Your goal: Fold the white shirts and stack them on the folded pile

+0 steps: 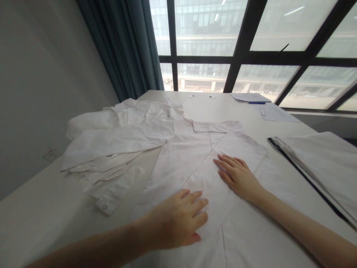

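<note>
Head cam: wht shirt (pixel 189 154) lies under L grip (pixel 181 219) & R grip (pixel 240 178), both wide.

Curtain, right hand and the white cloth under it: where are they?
Curtain (pixel 128 44), head view: its hanging folds.
Right hand (pixel 239 178), head view: back of the hand.
White cloth (pixel 178 160), head view: a flat part.

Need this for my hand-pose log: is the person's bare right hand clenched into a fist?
No, the bare right hand lies palm down with fingers extended on the flat white cloth garment.
</note>
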`<action>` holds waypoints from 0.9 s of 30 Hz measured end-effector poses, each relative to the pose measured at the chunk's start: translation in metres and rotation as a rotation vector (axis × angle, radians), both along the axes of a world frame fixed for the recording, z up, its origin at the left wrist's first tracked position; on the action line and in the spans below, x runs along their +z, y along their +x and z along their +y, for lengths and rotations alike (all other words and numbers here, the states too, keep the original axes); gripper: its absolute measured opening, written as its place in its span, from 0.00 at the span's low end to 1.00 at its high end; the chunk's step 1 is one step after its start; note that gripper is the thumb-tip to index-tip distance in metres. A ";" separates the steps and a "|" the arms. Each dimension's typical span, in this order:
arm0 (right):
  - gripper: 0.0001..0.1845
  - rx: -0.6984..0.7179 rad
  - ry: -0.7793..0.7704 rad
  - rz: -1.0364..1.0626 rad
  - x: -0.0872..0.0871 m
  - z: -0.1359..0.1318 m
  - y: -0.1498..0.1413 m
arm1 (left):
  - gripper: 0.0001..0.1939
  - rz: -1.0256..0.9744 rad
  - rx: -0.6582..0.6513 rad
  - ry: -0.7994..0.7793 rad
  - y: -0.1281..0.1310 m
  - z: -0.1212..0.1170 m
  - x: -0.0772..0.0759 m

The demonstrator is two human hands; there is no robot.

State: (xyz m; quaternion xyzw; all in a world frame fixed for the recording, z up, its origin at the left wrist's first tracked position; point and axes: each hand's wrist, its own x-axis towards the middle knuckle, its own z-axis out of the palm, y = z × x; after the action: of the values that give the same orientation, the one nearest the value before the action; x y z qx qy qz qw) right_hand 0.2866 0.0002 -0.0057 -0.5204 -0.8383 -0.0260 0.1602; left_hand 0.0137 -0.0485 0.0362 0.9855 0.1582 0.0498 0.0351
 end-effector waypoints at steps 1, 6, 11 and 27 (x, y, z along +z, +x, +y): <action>0.21 -0.022 0.010 -0.003 -0.001 0.001 0.001 | 0.22 0.029 0.016 -0.015 -0.001 -0.003 0.004; 0.20 -0.077 0.016 -0.003 -0.001 0.005 0.006 | 0.25 0.129 0.039 -0.090 -0.009 -0.009 0.022; 0.20 -0.057 0.029 0.028 -0.002 0.006 0.006 | 0.10 0.146 0.016 -0.179 -0.013 -0.006 0.035; 0.20 -0.071 0.019 0.029 -0.003 0.005 0.006 | 0.09 0.178 0.085 -0.101 -0.012 -0.012 0.036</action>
State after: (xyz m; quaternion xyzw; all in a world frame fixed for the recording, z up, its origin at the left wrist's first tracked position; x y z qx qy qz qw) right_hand 0.2923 0.0053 -0.0085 -0.5486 -0.8167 -0.0319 0.1763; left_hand 0.0018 -0.0605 0.0719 0.9754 0.2046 -0.0445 0.0686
